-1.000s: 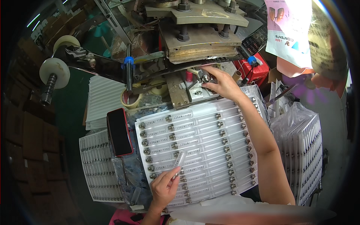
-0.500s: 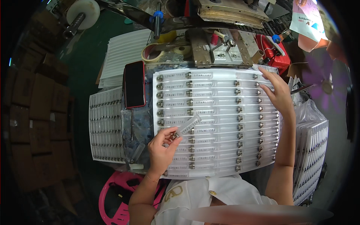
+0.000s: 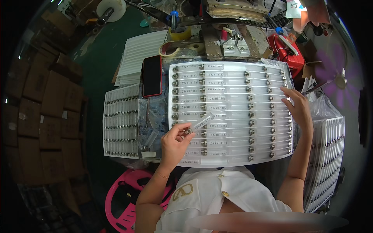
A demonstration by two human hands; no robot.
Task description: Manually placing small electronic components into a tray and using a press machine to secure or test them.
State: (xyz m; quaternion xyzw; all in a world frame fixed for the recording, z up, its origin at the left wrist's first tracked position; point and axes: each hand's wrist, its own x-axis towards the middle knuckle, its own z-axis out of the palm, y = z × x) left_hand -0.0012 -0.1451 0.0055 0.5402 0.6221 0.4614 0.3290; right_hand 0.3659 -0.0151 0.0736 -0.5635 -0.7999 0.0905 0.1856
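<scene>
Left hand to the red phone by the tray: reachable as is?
Probably yes, but the left hand is shut on a clear tube and would need to free it. The red phone lies uncovered left of the white tray, nothing between.

At centre frame my white tray (image 3: 233,112) shows rows of clear tubes with silver caps and grey lettering, and the tube (image 3: 199,124) in my left hand (image 3: 175,143) is the same clear plastic with a silver end. A red-edged black phone (image 3: 152,75) lies upper left of the tray. A pink stool (image 3: 120,198) sits at lower left beside my white shirt (image 3: 217,198) with gold trim; brown cartons (image 3: 42,116) fill the left edge on a dark green floor (image 3: 97,50).
</scene>
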